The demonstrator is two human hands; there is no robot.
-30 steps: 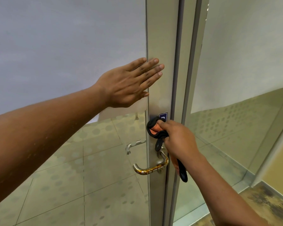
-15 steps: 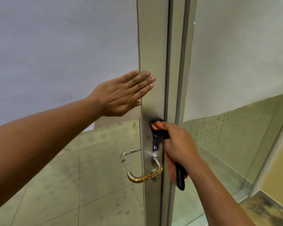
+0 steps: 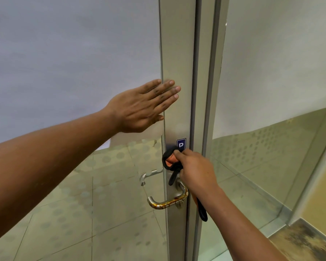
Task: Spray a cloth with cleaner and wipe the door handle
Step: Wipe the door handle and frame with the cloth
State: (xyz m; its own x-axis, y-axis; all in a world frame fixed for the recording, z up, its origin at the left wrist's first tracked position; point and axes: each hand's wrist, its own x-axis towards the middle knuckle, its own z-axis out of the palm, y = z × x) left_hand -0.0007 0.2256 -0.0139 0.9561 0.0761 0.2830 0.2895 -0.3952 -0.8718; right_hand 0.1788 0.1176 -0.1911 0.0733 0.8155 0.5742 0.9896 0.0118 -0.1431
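A metal lever door handle (image 3: pixel 166 201), tarnished brown along its bar, sticks out to the left from the door's metal frame (image 3: pixel 177 63). My right hand (image 3: pixel 196 170) is closed on an orange and black cloth (image 3: pixel 170 161) and presses it against the frame just above the handle, below a small blue sticker (image 3: pixel 181 144). One black end of the cloth hangs down under my wrist. My left hand (image 3: pixel 141 108) lies flat with fingers spread against the glass and the frame's edge, well above the handle. No spray bottle is in view.
The frosted glass door panel (image 3: pixel 73 63) fills the left side, with a second handle (image 3: pixel 149 176) seen through the glass. A fixed glass panel (image 3: pixel 271 72) stands to the right. Tiled floor lies beyond, and a stained floor patch (image 3: pixel 309 243) sits at the lower right.
My right hand rubbed the cloth up over the blue sticker and came back down below it, just above the handle. My left hand stays flat on the door.
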